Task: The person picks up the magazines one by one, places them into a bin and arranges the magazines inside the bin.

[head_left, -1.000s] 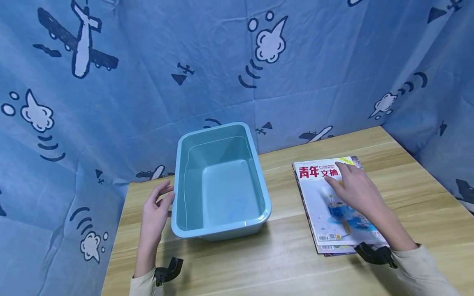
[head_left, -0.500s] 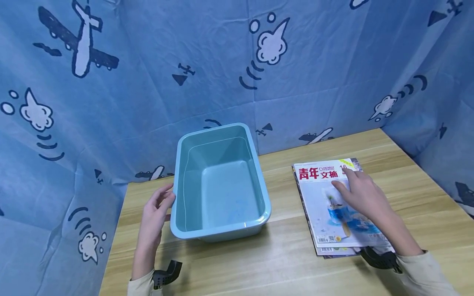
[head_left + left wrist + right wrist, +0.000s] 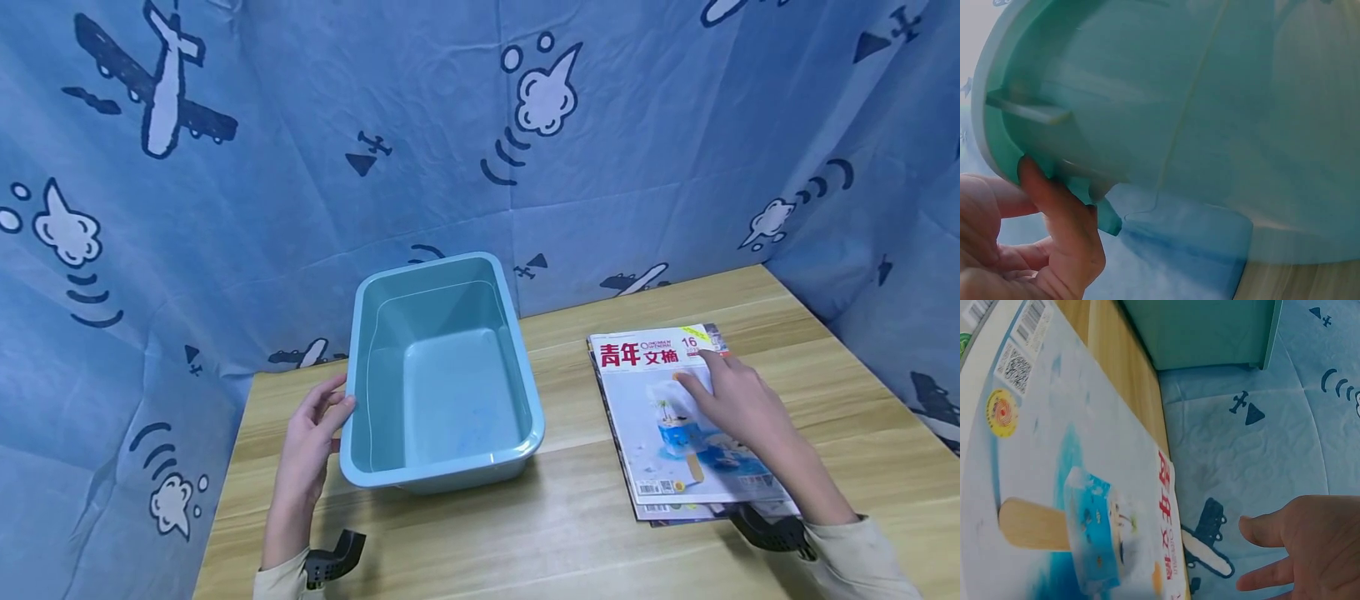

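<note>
A blue-green plastic basin (image 3: pixel 457 400) stands on the table, left of centre, with nothing inside. My left hand (image 3: pixel 307 442) is at its left side, thumb at the rim. In the left wrist view, curled fingers (image 3: pixel 1063 215) grip the basin's edge (image 3: pixel 994 140) from beneath. To the right lies a small stack of magazines, the top magazine (image 3: pixel 637 425) showing a red title and an ice-pop picture. Over its right part is my right hand (image 3: pixel 742 408), fingers extended and holding nothing. The right wrist view shows this hand (image 3: pixel 1316 544) apart from the cover.
The wood-grain table (image 3: pixel 570 542) carries the basin and the magazines, with bare wood between them. Blue cloth (image 3: pixel 420 150) printed with planes and clouds hangs behind and along both sides. Each wrist wears a black mount (image 3: pixel 333 560).
My right hand has shifted rightward over the top magazine, uncovering the number 16. My left thumb has come onto the basin's rim. Basin and magazines stay put; the head view drifts slightly.
</note>
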`<state>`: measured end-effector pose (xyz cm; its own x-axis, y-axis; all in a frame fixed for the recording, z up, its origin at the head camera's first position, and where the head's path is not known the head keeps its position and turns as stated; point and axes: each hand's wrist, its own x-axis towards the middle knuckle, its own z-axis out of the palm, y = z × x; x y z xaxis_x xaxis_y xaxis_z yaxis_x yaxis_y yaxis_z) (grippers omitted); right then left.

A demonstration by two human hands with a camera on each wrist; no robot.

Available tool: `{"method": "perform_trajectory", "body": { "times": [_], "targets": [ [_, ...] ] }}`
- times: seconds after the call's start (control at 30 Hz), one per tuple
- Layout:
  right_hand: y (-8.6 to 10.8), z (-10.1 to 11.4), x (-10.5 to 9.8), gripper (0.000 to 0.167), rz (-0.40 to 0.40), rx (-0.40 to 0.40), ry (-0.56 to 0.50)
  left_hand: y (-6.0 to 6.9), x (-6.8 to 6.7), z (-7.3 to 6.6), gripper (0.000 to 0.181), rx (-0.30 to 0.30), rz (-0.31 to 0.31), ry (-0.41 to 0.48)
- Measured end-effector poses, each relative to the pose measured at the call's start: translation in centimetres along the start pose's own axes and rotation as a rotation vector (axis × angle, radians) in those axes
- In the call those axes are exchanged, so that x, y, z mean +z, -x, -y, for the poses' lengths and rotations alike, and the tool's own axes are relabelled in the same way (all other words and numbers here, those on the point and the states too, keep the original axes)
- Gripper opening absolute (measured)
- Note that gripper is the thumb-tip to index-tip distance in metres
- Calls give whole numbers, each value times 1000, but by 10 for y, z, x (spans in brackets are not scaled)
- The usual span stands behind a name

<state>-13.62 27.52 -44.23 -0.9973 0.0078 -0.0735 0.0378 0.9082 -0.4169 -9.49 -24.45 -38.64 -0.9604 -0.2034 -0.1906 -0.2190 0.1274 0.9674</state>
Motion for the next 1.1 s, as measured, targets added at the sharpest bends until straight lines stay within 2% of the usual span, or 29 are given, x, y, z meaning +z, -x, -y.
{"method": "perform_trajectory", "body": {
  "times": [0.27, 0.6, 0.9, 1.1],
  "targets": [
    [1, -9, 3, 78, 38, 37, -7, -4, 2, 2, 45, -16, 10, 89],
    [3, -24, 8, 72, 15, 39, -19, -4, 3, 6, 46, -11, 30, 234],
    [5, -35, 14, 69, -16, 59, -25, -4, 3, 8, 45, -63, 45, 357],
    [8, -42, 18, 72, -35, 85, -87, -3, 3, 11, 41, -69, 53, 430]
  ]
}}
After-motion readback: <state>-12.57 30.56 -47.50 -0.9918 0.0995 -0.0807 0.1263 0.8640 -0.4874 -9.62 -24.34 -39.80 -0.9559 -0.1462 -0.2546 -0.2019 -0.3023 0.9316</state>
